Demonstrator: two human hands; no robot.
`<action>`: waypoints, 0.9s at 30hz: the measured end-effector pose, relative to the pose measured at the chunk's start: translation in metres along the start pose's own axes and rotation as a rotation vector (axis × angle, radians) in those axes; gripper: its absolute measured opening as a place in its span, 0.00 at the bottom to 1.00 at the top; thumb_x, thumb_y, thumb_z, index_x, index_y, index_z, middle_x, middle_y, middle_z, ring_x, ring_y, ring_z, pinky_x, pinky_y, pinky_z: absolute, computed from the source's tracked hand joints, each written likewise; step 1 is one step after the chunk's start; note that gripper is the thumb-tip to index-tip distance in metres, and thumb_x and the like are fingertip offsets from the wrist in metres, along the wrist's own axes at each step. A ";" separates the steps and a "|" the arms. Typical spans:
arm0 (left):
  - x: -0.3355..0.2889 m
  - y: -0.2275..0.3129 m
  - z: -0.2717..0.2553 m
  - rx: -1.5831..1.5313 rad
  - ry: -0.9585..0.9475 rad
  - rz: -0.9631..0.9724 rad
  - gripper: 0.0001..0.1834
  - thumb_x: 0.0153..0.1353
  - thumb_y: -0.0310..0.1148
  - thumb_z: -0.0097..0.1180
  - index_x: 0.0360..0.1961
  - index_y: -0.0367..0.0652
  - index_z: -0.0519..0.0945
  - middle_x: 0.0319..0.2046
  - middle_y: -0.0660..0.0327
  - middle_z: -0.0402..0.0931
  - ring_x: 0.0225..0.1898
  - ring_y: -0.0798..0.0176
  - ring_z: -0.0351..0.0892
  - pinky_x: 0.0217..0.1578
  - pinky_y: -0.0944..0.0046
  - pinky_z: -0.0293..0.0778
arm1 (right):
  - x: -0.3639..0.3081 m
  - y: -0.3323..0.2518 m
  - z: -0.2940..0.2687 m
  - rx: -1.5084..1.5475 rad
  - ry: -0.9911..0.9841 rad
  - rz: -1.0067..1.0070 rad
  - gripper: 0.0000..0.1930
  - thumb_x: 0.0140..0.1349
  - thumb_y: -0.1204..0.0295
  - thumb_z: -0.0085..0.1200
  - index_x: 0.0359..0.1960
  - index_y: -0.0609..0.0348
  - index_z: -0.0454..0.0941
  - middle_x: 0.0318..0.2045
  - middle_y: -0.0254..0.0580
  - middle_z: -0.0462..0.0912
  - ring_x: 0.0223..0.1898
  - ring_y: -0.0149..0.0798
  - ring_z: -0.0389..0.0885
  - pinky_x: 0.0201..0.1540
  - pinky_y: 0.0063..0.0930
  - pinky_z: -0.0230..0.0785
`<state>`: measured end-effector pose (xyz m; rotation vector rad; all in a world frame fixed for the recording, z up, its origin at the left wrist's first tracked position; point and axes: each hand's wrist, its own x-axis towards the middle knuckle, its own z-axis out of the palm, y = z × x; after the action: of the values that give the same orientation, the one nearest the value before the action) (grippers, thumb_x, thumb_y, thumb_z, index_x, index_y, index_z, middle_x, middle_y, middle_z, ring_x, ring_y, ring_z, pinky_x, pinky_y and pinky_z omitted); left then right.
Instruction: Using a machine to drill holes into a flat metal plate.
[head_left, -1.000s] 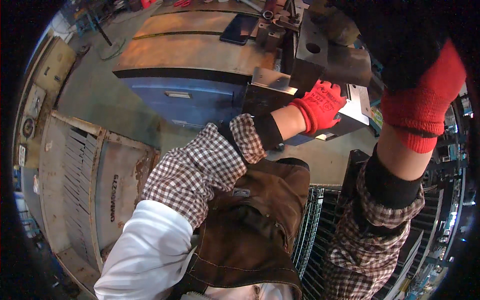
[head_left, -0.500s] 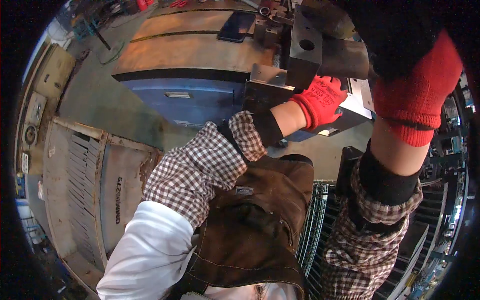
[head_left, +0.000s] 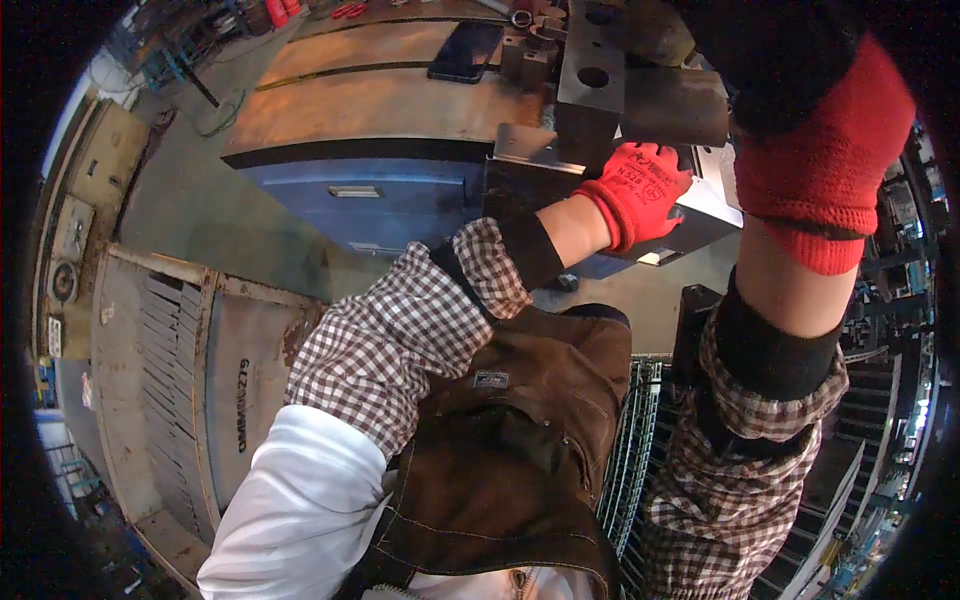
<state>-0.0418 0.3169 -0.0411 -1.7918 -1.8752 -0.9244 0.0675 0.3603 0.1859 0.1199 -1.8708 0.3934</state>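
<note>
My left hand (head_left: 643,193), in a red glove with dark fingertips, rests at the front of a dark metal fixture, beside a bright metal plate (head_left: 712,190). Its fingers curl inward, and whatever lies under them is hidden. Just above it stands a dark steel block with a round hole (head_left: 592,85), next to a dark metal plate (head_left: 677,108). My right hand (head_left: 835,130), also gloved in red, is raised at the upper right, close to the camera. Its dark palm side and fingers merge into shadow, so its grip cannot be made out.
Left of the fixture is a wood-coloured bench top (head_left: 390,108) over a blue cabinet (head_left: 370,200), with a black phone (head_left: 466,52) lying on it. A rusty metal bin (head_left: 245,370) stands at my left. A wire rack (head_left: 630,450) is low on the right.
The view has shifted slightly, moving the steel block a little left in the picture. My right hand sits slightly higher; my left hand stays at the same spot on the fixture.
</note>
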 end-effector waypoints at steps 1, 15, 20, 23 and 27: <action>0.000 0.000 -0.002 0.001 0.005 0.004 0.23 0.57 0.54 0.62 0.43 0.49 0.83 0.47 0.50 0.78 0.52 0.49 0.77 0.51 0.49 0.71 | -0.001 0.000 0.000 0.001 -0.003 0.001 0.24 0.74 0.54 0.46 0.60 0.59 0.76 0.47 0.42 0.84 0.46 0.39 0.84 0.46 0.31 0.77; 0.000 -0.014 0.031 -0.330 0.048 -0.006 0.23 0.56 0.54 0.63 0.44 0.48 0.82 0.47 0.49 0.78 0.53 0.48 0.77 0.52 0.48 0.72 | 0.001 -0.004 -0.004 -0.013 0.012 -0.005 0.23 0.74 0.53 0.45 0.59 0.58 0.77 0.45 0.41 0.84 0.44 0.38 0.84 0.45 0.30 0.77; 0.006 0.010 -0.013 0.067 -0.108 0.007 0.23 0.57 0.54 0.62 0.44 0.48 0.83 0.47 0.49 0.79 0.51 0.47 0.78 0.50 0.48 0.73 | -0.002 0.001 -0.004 -0.013 0.020 -0.001 0.23 0.74 0.53 0.45 0.59 0.57 0.77 0.45 0.41 0.84 0.44 0.37 0.84 0.44 0.30 0.78; 0.010 0.019 -0.038 0.152 -0.267 -0.043 0.23 0.57 0.54 0.62 0.44 0.48 0.83 0.46 0.49 0.79 0.50 0.47 0.79 0.48 0.48 0.74 | -0.003 0.003 -0.001 -0.001 0.020 -0.001 0.23 0.75 0.53 0.45 0.58 0.57 0.77 0.45 0.40 0.85 0.44 0.37 0.84 0.44 0.30 0.78; 0.009 0.018 -0.043 0.153 -0.268 -0.055 0.23 0.57 0.54 0.62 0.45 0.48 0.82 0.46 0.49 0.79 0.51 0.47 0.78 0.49 0.48 0.73 | -0.002 0.002 0.002 0.007 0.025 -0.005 0.23 0.75 0.53 0.44 0.58 0.57 0.77 0.44 0.40 0.85 0.43 0.37 0.84 0.43 0.30 0.78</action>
<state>-0.0318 0.2929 -0.0009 -1.8529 -2.1030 -0.5612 0.0658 0.3613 0.1828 0.1241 -1.8447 0.3960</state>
